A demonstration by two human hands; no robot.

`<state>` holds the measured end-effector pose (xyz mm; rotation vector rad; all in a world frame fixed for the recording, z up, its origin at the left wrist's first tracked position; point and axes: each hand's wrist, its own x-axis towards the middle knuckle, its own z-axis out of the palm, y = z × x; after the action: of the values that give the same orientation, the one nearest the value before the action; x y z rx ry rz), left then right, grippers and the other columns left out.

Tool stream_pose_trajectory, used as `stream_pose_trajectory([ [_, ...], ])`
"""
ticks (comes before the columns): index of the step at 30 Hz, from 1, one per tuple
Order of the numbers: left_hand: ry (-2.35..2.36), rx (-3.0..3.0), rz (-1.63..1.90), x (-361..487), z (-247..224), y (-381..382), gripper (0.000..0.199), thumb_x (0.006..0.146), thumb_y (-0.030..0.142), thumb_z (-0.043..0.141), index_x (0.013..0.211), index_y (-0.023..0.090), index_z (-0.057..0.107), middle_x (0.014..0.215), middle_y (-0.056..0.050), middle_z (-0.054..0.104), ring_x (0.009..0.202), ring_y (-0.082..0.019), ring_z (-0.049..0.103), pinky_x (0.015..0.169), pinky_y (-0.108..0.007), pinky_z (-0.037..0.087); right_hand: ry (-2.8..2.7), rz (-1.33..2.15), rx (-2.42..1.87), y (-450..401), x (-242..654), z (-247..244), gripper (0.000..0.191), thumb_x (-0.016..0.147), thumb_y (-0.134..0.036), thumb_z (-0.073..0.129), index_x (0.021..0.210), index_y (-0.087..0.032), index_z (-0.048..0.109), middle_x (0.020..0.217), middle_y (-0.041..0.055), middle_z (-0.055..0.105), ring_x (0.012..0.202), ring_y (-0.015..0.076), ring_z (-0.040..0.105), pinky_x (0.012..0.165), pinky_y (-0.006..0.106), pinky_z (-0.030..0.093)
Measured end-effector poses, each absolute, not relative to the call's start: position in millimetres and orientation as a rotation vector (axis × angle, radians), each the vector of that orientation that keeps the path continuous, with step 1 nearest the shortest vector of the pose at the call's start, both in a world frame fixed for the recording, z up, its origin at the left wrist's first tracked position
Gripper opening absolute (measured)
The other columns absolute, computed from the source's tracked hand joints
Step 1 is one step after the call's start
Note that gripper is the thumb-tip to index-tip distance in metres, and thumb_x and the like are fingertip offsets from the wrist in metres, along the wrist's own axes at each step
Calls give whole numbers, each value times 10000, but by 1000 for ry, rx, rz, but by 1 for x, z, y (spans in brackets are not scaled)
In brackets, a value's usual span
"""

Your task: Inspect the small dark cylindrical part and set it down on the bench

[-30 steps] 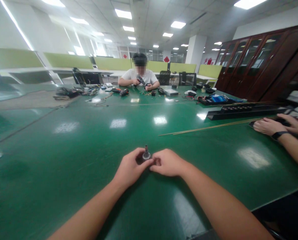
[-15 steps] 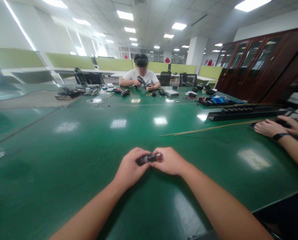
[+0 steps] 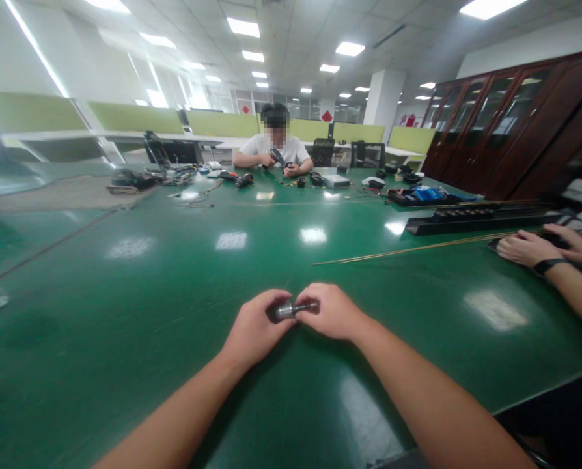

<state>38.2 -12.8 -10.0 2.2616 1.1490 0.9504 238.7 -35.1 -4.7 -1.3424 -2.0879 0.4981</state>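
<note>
Close above the green table (image 3: pixel 139 312), a small cylindrical metal part (image 3: pixel 285 311) lies between my two hands. Its wider body is dark at the left end and silver toward the middle; a thin dark shaft points right. My left hand (image 3: pixel 254 329) is closed around the wide body, thumb below and fingers above. The fingers of my right hand (image 3: pixel 332 312) pinch the thin shaft end. Part of the piece is hidden by my fingers, and its exact kind is not clear.
Thin brass-coloured rods (image 3: pixel 393 253) lie at right, leading to a co-worker's hands (image 3: pixel 528 249). Behind them is a long black channel (image 3: pixel 471 223). Across the table another person (image 3: pixel 276 146) holds a power tool. Loose tools and a blue-filled tray (image 3: pixel 425 195) lie along the far side.
The part between my hands now shows a silver body and a thin shaft, where it looked mostly dark before. My right hand has shifted slightly up. The co-workers hardly moved.
</note>
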Motion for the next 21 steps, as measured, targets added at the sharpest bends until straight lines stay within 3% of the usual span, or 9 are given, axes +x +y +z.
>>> stream_pose_trajectory([
  [4, 1114, 2288, 931, 38, -9, -14, 187, 770, 283, 727, 950, 235, 706, 945, -21, 722, 871, -207, 668, 796, -314, 530, -2094, 512, -1354, -36, 238, -4, 126, 818, -248, 697, 932, -214, 738, 898, 32, 690, 832, 169, 616, 768, 264, 456],
  [21, 1093, 2274, 906, 37, -10, -14, 190, 775, 285, 747, 957, 250, 707, 950, 0, 713, 883, -190, 652, 808, -300, 492, -2155, 457, -1383, -34, 240, -4, 120, 853, -307, 699, 921, -235, 766, 912, 22, 714, 856, 169, 634, 755, 267, 435],
])
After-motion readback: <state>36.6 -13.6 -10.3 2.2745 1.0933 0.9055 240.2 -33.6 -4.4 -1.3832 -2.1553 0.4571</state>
